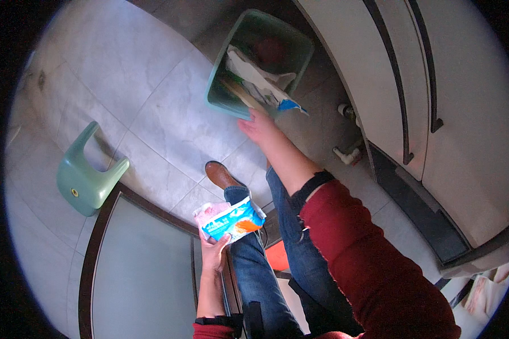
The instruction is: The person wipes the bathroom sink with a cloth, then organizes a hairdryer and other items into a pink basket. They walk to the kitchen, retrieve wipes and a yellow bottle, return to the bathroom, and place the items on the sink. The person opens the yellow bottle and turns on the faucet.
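My left hand (214, 252) grips a blue and white plastic packet (235, 222) with an orange patch and writing. A pink item (212, 210), its kind unclear, shows behind the packet's left end. My right hand (258, 126) is at the near rim of a green plastic bin (225, 111); whether its fingers hold anything is not clear. Inside the bin lies a crumpled white, green and blue plastic wrapper (258, 82), one blue end sticking out over the rim. A blurred tan strip (239, 94) runs from near my fingers into the bin.
A green plastic stool (82, 178) lies tipped on the tiled floor at left. Below it is a dark-framed frosted panel (144, 262). Pale cabinet doors (462, 127) with dark handles line the right, near a white pipe elbow (346, 156). A brown shoe (220, 174) stands on the floor.
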